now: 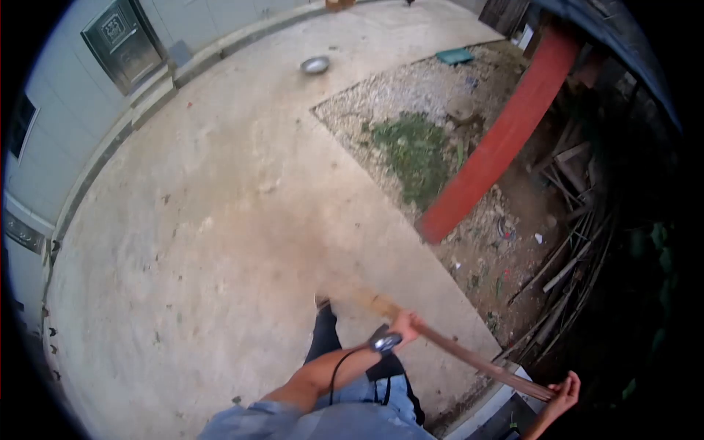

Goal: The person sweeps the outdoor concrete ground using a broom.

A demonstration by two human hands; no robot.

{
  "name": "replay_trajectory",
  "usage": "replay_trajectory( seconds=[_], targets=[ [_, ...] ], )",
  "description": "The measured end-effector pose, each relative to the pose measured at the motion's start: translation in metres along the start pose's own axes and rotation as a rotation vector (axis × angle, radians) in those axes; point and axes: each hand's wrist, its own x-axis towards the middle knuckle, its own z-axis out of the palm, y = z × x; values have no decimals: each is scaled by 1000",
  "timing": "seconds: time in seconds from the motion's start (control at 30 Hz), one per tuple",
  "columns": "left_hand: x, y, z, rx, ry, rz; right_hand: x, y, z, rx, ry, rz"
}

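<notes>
Brown and slim, the pole has a paler, blurred end.

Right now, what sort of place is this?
Probably a yard outside a house: concrete paving runs alongside a pale building wall with a metal-looking door, and stony ground with a patch of weeds borders the paving.
</notes>
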Motion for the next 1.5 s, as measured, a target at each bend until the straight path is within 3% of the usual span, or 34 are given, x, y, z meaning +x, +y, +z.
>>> replay_trajectory(
  seconds=[0.1, 0.13, 0.2, 0.33, 0.43, 0.47, 0.5, 0.53, 0.57, 0.6, 0.63, 0.67, 0.7, 0.73, 0.77, 0.83, 0.93, 1.07, 1.3, 1.4, 1.5],
  targets=[
    [32, 2, 47, 97, -79, -69, -36, -87, 31, -148, 170, -44],
    [33, 11, 67, 117, -98, -65, -59, -144, 75, -190, 174, -183],
    [50, 39, 94, 174, -80, -39, -79, -175, 118, -177, 132, -254],
    [97, 143, 110, 258, -153, -8, -101, -220, 244, -318, -56, -378],
    [89, 256, 71, 79, -111, 120, -90, -217, 338, -347, -301, -247],
    [115, 297, 15, 307, -193, 343, -102, -234, 393, -436, -318, -103],
    [87, 356, -22, 952, -219, 597, -107, -218, 430, -364, -530, -20],
    [57, 415, -57, 1544, -101, 930, -131, -224, 480, -336, -741, 36],
    [55, 466, -97, 1493, -10, 1032, -163, -189, 524, -50, -771, -69],
    [51, 514, -147, 1286, 82, 1030, -183, -172, 562, -178, -999, -251],
    [41, 559, -189, 1115, 176, 1043, -211, -179, 602, -142, -1091, -29],
    [27, 595, -222, 945, 278, 1018, -226, -170, 629, -95, -1145, 3],
    [-15, 611, -207, 352, 459, 846, -233, -156, 649, -8, -1149, 53],
    [-47, 615, -192, -236, 603, 620, -234, -150, 660, -11, -1146, 55],
    [-65, 608, -188, -37, 591, 711, -230, -149, 667, 36, -1141, 136],
    [-105, 587, -126, -271, 472, 840, -211, -128, 679, 96, -1117, 238],
    [-92, 571, -71, -519, 270, 779, -162, -112, 677, 109, -1020, 209],
    [-33, 534, 12, -381, -41, 712, -82, -143, 627, -135, -735, 53],
    [35, 448, 207, -260, -93, 122, -17, -218, 496, -142, -115, -83],
    [73, 433, 275, -55, -92, 67, -39, -278, 516, -187, 45, -225],
    [102, 445, 322, 31, -211, 46, -55, -333, 566, -303, -22, -368]
  ],
)
